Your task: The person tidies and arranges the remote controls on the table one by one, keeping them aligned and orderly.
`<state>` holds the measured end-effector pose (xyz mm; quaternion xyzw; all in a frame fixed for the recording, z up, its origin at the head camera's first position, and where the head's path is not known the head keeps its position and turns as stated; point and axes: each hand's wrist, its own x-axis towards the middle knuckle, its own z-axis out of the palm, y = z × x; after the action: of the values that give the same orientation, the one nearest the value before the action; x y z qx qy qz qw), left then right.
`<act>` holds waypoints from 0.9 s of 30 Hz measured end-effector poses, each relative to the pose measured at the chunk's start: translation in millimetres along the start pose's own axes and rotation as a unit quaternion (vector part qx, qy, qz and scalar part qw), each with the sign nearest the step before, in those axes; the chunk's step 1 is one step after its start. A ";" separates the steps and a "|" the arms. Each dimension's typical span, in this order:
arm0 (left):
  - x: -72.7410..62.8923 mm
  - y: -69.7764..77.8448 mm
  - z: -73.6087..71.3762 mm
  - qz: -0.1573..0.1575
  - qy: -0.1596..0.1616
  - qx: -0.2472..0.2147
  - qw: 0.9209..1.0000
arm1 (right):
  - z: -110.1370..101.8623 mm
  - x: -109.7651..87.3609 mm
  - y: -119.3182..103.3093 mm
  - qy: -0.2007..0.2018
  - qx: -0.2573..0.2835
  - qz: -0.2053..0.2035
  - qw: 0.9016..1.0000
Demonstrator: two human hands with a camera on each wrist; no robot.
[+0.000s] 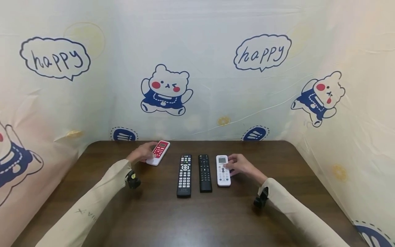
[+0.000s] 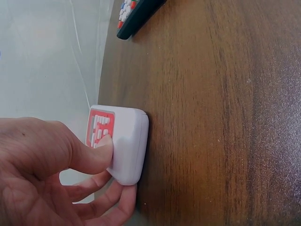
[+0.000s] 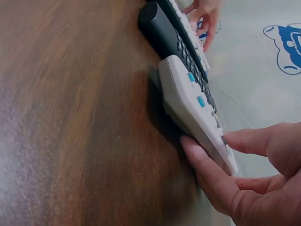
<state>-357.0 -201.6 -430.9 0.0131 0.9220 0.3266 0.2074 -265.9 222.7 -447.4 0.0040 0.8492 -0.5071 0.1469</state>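
At the back left of the table, my left hand (image 1: 144,152) grips a white remote control with a red face (image 1: 160,150), which lies slanted. The left wrist view shows the thumb pressed on that remote's red keypad (image 2: 104,123) and the fingers curled under its side. My right hand (image 1: 242,165) pinches a white remote control with a small grey screen (image 1: 223,170) by its right side. In the right wrist view this white remote (image 3: 188,101) sits between thumb and fingers, with a dark shadow under its edge.
Between the hands lie two black remote controls side by side, a wider one with white buttons (image 1: 184,175) and a slimmer one (image 1: 205,173). The brown wooden table (image 1: 172,219) ends at a cloth backdrop (image 1: 210,103) printed with bears.
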 end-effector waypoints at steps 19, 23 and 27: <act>3.6 2.2 -0.1 0.014 -0.001 -0.002 1.000 | 2.0 0.5 -9.1 0.011 -0.057 0.027 0.998; 4.1 1.8 -0.9 0.009 -0.006 -0.004 1.000 | 1.0 0.3 -10.3 0.008 -0.052 0.032 0.998; 1.6 -3.0 -2.2 0.005 -0.011 0.001 1.000 | 4.5 0.8 -8.8 -0.005 -0.044 0.032 0.999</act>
<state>-359.0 -205.0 -431.8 0.0220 0.9200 0.3263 0.2161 -266.9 214.4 -442.0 0.0223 0.8694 -0.4644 0.1672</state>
